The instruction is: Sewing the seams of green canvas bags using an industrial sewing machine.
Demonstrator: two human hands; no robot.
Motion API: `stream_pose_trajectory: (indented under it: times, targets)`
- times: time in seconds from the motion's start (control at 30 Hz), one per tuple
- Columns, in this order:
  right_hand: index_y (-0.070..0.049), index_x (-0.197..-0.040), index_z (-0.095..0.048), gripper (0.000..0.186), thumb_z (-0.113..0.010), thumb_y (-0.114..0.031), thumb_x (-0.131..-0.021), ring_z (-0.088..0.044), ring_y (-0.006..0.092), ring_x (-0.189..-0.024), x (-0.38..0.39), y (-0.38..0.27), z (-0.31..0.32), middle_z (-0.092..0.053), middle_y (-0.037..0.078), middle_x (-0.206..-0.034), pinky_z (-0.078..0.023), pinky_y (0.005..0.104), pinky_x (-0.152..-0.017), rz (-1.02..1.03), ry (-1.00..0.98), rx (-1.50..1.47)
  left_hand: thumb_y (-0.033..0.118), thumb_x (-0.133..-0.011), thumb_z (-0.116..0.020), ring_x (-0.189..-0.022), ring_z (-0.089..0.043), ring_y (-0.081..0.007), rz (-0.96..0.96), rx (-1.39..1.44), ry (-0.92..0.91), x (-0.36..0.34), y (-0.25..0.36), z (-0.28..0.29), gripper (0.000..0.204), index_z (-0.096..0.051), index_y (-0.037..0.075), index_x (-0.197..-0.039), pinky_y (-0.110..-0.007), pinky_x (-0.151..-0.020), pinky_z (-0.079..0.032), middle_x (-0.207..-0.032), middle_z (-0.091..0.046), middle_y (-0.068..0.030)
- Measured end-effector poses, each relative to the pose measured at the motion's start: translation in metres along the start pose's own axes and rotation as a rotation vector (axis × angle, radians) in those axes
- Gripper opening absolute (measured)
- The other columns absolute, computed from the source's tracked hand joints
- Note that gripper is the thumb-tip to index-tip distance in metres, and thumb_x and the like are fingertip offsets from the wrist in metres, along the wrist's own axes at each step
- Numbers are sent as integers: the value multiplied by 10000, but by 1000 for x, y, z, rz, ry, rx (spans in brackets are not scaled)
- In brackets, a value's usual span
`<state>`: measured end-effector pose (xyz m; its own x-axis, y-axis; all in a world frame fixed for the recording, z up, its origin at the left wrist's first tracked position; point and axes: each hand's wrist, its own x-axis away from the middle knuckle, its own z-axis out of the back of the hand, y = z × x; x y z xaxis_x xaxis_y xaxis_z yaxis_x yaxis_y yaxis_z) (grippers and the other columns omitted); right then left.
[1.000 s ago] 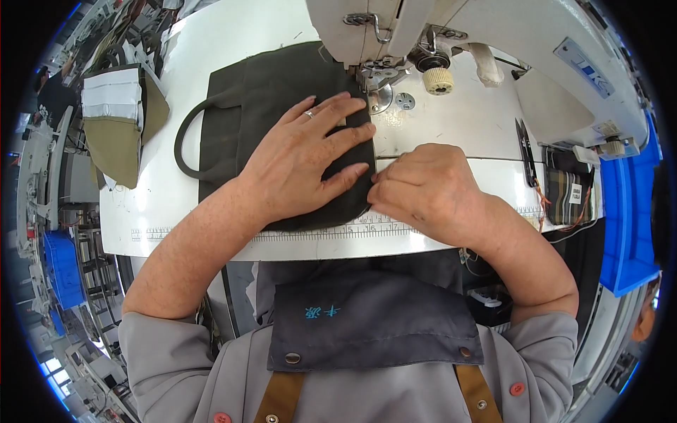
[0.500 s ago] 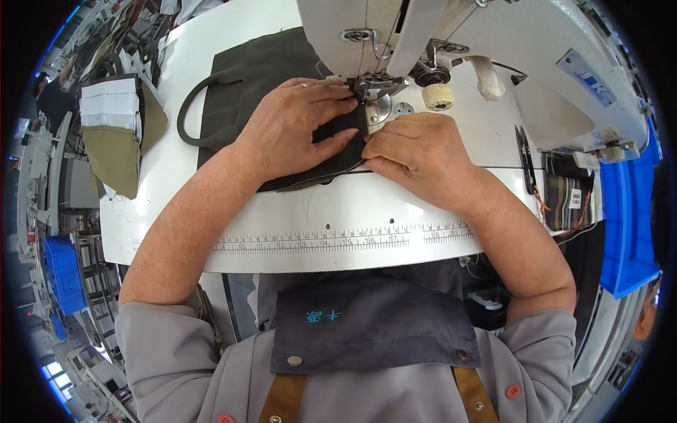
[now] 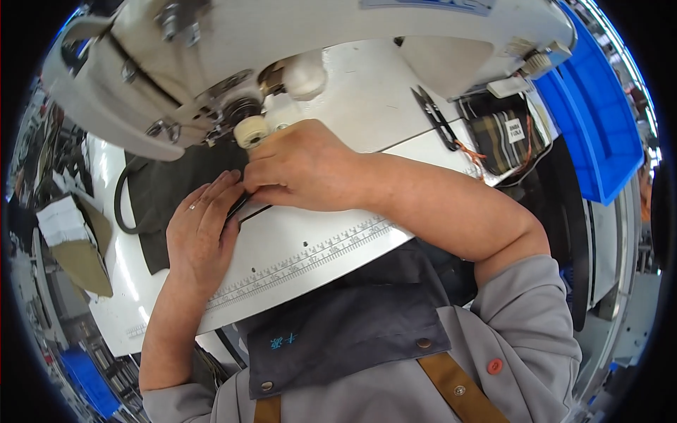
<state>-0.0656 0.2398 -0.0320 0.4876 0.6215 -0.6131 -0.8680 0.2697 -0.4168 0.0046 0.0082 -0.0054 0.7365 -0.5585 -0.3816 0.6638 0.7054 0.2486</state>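
A dark olive fabric piece (image 3: 166,185) with a strap loop (image 3: 120,201) on its left side lies on the white sewing table, partly under the sewing machine head (image 3: 180,84). My right hand (image 3: 307,169) is closed, its thumb and fingers pinching the fabric's edge near the cream round knob (image 3: 251,131). Beside it, my left hand (image 3: 204,225) rests over the fabric, with the near edge caught between thumb and fingers. The fingertips of both hands almost meet. From this angle the machine head hides the needle and presser foot.
A printed ruler scale (image 3: 303,264) runs along the table's front edge. Black thread snips (image 3: 435,118) lie on the right, near a striped fabric pouch (image 3: 497,130). A blue bin (image 3: 599,134) stands beyond. Olive and white fabric pieces (image 3: 74,240) hang at the left.
The view has turned and shifted, so the machine head looks larger and further left. My left hand has come off its flat pose toward the fabric's near edge, close to my right hand.
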Motion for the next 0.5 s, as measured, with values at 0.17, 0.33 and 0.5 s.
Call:
stream_pose_trajectory:
  times: [0.17, 0.33, 0.5]
  targets:
    - [-138, -876, -715, 136, -817, -180, -797, -695, 244, -812, 2, 1, 2, -660, 10, -837, -570, 407, -671, 62, -9, 19, -114, -769, -628, -1314, -674, -347, -55, -3, -88, 0, -7, 6, 484, -714, 14, -1228, -497, -1129, -511, -1321, -737, -145]
    - [-126, -838, -702, 144, -814, -198, -783, -688, 226, -839, 5, 0, 3, -647, 9, -836, -569, 397, -667, 173, -77, 132, -113, -794, -593, -1359, -650, -340, -128, 98, -174, 2, -9, 14, 486, -728, 21, -1242, -526, -1179, -467, -1365, -723, -147]
    - [-109, -864, -729, 169, -834, -192, -760, -682, 221, -866, 9, -3, 12, -666, 10, -878, -560, 393, -678, 197, -59, 114, -92, -823, -586, -1409, -609, -317, -154, 105, -242, 7, -13, 15, 505, -722, 31, -1294, -510, -1189, -460, -1428, -692, -134]
